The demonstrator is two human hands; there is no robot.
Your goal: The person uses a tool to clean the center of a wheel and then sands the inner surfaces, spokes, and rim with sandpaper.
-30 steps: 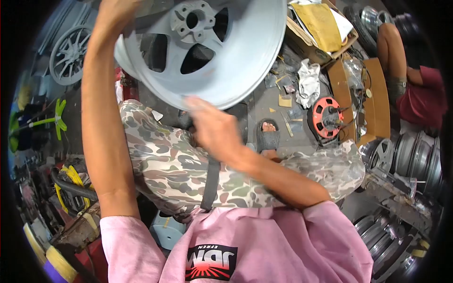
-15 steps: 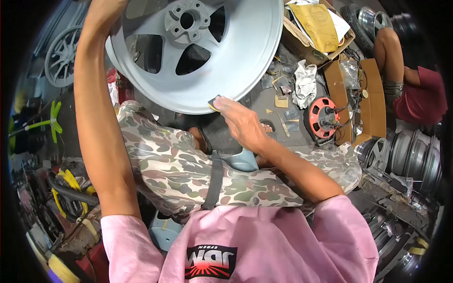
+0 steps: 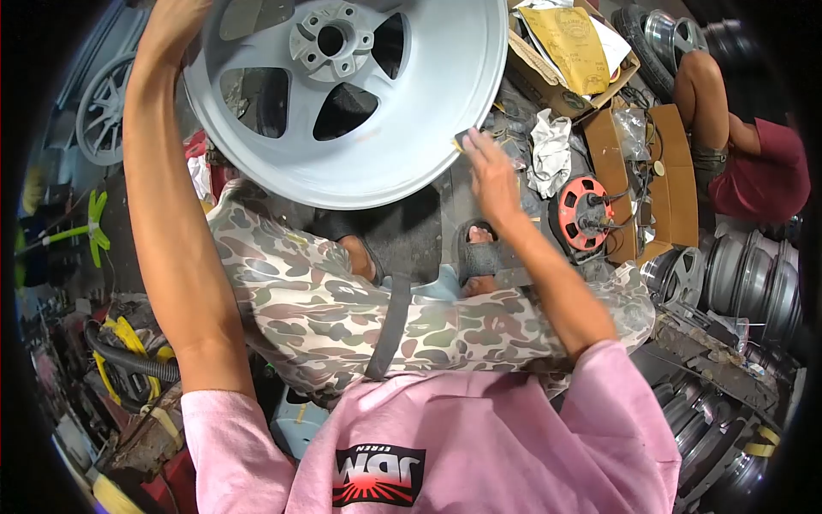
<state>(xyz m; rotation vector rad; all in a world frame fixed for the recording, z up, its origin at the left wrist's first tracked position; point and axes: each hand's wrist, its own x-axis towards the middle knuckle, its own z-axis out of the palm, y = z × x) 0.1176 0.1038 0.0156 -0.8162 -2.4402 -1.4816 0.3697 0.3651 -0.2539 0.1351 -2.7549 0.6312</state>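
Observation:
A light grey wheel rim (image 3: 381, 176) with wide spokes tilts in front of me, its top cut off by the frame. My right hand (image 3: 494, 178) presses a small piece of sandpaper (image 3: 460, 140), dark on one face and yellow on the other, against the rim's lower right edge. At the upper left, my left hand (image 3: 181, 15) is beside the wheel's left edge, partly outside the picture, and its fingers are hidden. Below the wheel are my camouflage-clad legs (image 3: 342, 317).
On the right are a red cable reel (image 3: 582, 214), a white cloth (image 3: 550, 152) and an open cardboard box (image 3: 681, 184). Yellow sandpaper (image 3: 569, 51) lies in another box behind. A person (image 3: 758, 171) sits at far right, near stacked wheels (image 3: 745, 274).
My right hand has slid with the sandpaper along the rim's edge, rightward and up. The wheel appears shifted slightly left. My left hand stays at its upper left.

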